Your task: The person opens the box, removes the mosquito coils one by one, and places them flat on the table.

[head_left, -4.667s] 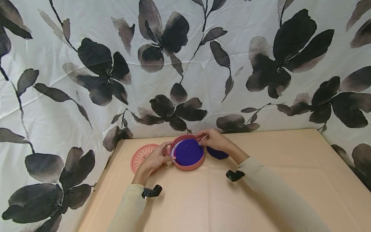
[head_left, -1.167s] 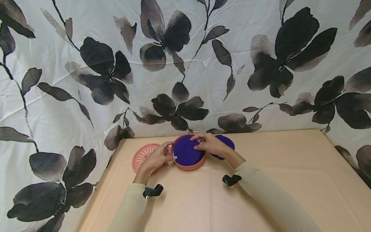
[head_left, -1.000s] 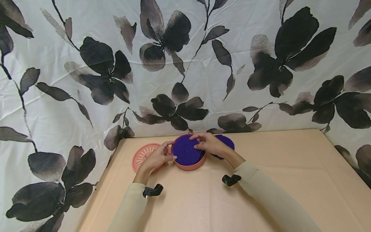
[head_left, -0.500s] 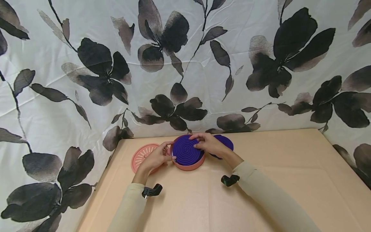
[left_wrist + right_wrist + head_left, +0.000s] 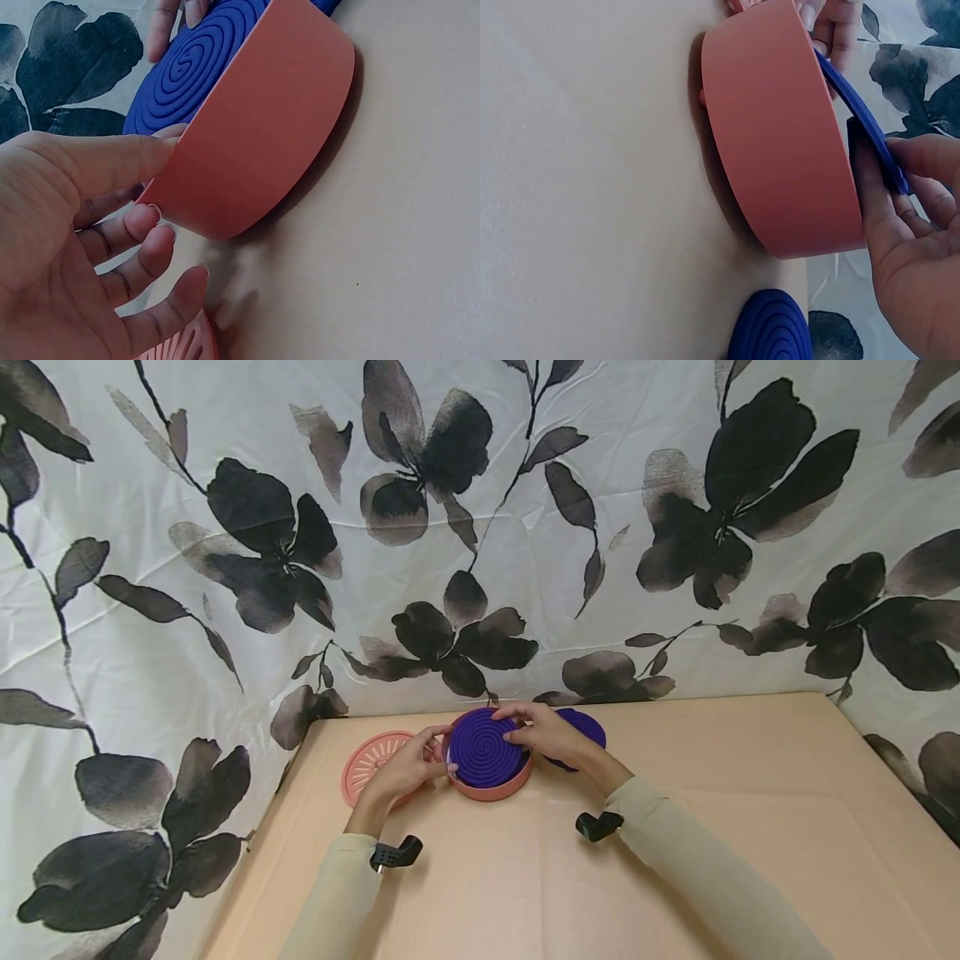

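Observation:
A blue-violet spiral mosquito coil [image 5: 482, 750] lies tilted in the mouth of a round terracotta-coloured coil holder [image 5: 487, 794]. My left hand [image 5: 405, 767] grips the holder's left rim between thumb and forefinger; the other fingers hang loosely bent beside the wall. At the upper right, my right hand [image 5: 551, 733] pinches the coil's edge. The right wrist view shows the coil [image 5: 862, 112] edge-on, its near side raised above the rim, a finger beneath it and the thumb on top. The holder's inside is mostly hidden under the coil.
Partly behind the holder's right side lies a second blue coil [image 5: 588, 724], half covered by the right forearm. A slotted pink lid [image 5: 367, 768] lies flat at the left, under the left hand. A floral cloth [image 5: 525, 543] hangs behind the table [image 5: 600, 893].
Several seconds ago my right hand was at the holder's upper right rim; it has since come onto the coil, whose right side is lifted. Over the last second both hands have stayed nearly still.

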`<state>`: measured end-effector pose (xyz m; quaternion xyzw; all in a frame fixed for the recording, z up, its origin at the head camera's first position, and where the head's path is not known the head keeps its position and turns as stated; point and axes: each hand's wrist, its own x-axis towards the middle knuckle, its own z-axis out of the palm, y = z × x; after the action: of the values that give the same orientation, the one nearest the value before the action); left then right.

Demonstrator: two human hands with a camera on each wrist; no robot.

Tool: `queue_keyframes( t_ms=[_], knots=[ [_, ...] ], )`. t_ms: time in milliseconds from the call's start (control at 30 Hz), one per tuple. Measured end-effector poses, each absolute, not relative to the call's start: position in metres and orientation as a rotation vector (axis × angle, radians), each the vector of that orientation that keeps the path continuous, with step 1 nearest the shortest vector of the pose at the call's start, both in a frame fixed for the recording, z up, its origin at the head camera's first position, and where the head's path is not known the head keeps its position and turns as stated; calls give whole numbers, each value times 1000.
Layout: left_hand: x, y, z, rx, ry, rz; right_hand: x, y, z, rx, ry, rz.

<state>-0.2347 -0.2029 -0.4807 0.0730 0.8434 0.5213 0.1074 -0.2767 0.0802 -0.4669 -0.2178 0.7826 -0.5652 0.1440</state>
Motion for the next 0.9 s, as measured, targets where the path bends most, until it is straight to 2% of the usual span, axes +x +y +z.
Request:
queue_keyframes(
  t_ms=[900],
  knots=[
    [-234,-202,-480,233,2407,1619,-281,105,-464,-596,2178,-1733]
  ],
)
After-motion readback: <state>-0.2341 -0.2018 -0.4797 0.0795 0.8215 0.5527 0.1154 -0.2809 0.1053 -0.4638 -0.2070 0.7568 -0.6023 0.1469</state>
